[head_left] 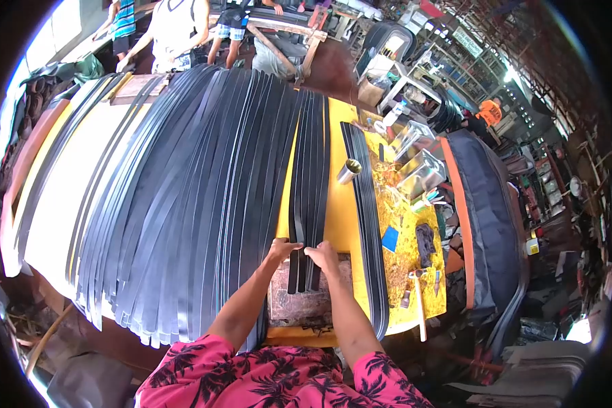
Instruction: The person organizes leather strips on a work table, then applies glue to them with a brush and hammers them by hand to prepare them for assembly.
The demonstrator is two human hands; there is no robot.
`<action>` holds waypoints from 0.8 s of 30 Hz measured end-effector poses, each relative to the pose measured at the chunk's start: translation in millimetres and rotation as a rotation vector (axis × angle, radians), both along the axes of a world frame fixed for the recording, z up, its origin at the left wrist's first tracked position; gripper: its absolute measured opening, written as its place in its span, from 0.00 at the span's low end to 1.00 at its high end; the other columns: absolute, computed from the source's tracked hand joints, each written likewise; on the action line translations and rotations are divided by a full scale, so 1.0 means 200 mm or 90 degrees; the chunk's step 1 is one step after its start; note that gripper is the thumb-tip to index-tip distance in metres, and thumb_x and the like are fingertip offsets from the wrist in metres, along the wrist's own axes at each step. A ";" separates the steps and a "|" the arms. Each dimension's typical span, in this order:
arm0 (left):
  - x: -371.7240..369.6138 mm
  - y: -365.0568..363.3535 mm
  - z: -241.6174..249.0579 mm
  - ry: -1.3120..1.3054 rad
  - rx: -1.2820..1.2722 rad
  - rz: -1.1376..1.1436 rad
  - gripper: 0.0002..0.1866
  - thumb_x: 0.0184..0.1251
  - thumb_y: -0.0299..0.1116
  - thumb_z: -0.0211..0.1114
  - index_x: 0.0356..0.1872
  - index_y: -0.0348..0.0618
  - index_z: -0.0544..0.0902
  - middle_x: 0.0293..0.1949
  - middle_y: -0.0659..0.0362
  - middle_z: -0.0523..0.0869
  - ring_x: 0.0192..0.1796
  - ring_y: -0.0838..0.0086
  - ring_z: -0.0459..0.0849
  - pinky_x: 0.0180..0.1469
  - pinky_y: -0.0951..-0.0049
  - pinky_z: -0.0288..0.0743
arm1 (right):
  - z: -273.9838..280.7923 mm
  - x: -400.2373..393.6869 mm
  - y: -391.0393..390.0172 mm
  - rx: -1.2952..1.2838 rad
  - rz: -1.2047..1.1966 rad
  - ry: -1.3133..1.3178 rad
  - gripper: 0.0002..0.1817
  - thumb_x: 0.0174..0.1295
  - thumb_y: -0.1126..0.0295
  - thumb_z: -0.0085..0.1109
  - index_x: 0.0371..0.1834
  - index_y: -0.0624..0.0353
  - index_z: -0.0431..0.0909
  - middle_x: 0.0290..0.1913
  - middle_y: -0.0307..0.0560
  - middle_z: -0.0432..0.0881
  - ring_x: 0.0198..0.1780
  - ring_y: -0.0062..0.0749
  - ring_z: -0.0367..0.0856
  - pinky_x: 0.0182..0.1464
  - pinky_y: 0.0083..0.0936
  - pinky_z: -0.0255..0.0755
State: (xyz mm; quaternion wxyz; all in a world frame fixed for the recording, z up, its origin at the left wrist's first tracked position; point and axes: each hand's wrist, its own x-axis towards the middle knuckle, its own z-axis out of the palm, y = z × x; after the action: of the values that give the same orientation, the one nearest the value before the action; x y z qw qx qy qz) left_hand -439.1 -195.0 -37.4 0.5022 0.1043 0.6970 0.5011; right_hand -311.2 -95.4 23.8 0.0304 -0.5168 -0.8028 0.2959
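A few long black strips [309,170], leather-like and flat, run away from me along the yellow table top [341,211]. My left hand [283,249] is closed at the left edge of these strips, thumb pointing inward. Opposite it, my right hand [324,257] pinches the right side of the same strips, close to their near ends. These ends lie over a worn brownish board [289,299]. Left of my hands spreads a wide layer of many similar black strips [183,183]. To the right lies a narrow stack of dark strips [366,231].
A metal cup [349,171] stands beside the narrow stack. Further right are a hammer [419,302], a blue piece [389,239] and clear containers [423,171]. A dark roll with orange edging [479,217] borders the table. Several people [177,30] stand beyond the far edge.
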 end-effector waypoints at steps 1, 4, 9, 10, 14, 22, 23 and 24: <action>0.01 0.05 -0.16 -0.003 0.053 0.030 0.25 0.48 0.42 0.80 0.41 0.31 0.87 0.33 0.52 0.89 0.35 0.68 0.89 0.38 0.68 0.82 | -0.01 -0.01 0.01 0.012 0.016 0.002 0.30 0.36 0.55 0.74 0.38 0.69 0.79 0.40 0.67 0.84 0.45 0.56 0.84 0.47 0.40 0.76; 0.04 0.03 -0.05 0.074 0.012 0.070 0.24 0.50 0.40 0.78 0.43 0.32 0.87 0.33 0.52 0.89 0.35 0.69 0.89 0.38 0.70 0.82 | -0.02 -0.01 0.03 -0.036 0.017 0.040 0.29 0.36 0.60 0.76 0.38 0.71 0.79 0.37 0.62 0.83 0.42 0.49 0.84 0.44 0.37 0.76; 0.05 -0.02 0.11 -0.030 0.082 0.087 0.19 0.61 0.38 0.69 0.45 0.31 0.84 0.36 0.49 0.89 0.40 0.69 0.89 0.42 0.70 0.82 | -0.02 -0.01 0.11 -0.234 -0.035 0.211 0.20 0.42 0.69 0.75 0.36 0.69 0.78 0.33 0.51 0.82 0.35 0.35 0.81 0.36 0.32 0.73; 0.05 0.01 0.07 -0.029 0.084 0.089 0.19 0.61 0.38 0.69 0.45 0.31 0.84 0.36 0.49 0.89 0.40 0.69 0.89 0.42 0.70 0.82 | 0.00 -0.01 0.12 -0.271 -0.044 0.273 0.20 0.42 0.68 0.75 0.35 0.68 0.78 0.33 0.51 0.82 0.34 0.35 0.81 0.36 0.31 0.73; 0.17 0.09 0.09 -0.168 0.256 0.218 0.20 0.75 0.43 0.55 0.39 0.33 0.82 0.30 0.58 0.82 0.31 0.71 0.78 0.35 0.67 0.74 | 0.07 -0.07 -0.01 -0.199 -0.091 0.233 0.23 0.43 0.67 0.77 0.38 0.69 0.77 0.34 0.53 0.82 0.35 0.36 0.82 0.36 0.30 0.75; 0.18 0.19 -0.01 -0.303 0.306 0.228 0.18 0.75 0.45 0.56 0.38 0.37 0.81 0.27 0.61 0.78 0.29 0.74 0.77 0.34 0.69 0.73 | 0.02 -0.08 0.03 -0.077 -0.025 0.156 0.29 0.49 0.61 0.74 0.47 0.71 0.74 0.39 0.61 0.83 0.43 0.43 0.84 0.43 0.33 0.77; 0.20 0.20 0.03 -0.345 0.303 0.244 0.20 0.75 0.49 0.57 0.39 0.39 0.81 0.27 0.60 0.79 0.30 0.72 0.78 0.36 0.68 0.75 | 0.04 -0.08 0.02 -0.059 -0.005 0.139 0.26 0.51 0.63 0.70 0.48 0.70 0.74 0.39 0.62 0.82 0.44 0.49 0.84 0.46 0.36 0.76; 0.19 0.21 0.04 -0.344 0.308 0.240 0.20 0.75 0.49 0.57 0.39 0.39 0.81 0.27 0.60 0.79 0.30 0.72 0.78 0.36 0.68 0.75 | 0.05 -0.09 -0.01 -0.031 0.009 0.123 0.23 0.53 0.66 0.66 0.48 0.69 0.74 0.40 0.64 0.82 0.45 0.53 0.83 0.48 0.38 0.75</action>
State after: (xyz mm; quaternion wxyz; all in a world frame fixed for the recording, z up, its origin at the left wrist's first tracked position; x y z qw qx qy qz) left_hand -401.2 -152.4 -29.5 0.5276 -0.0456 0.4090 0.7431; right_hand -328.8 -97.0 32.8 0.0934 -0.4809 -0.7923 0.3638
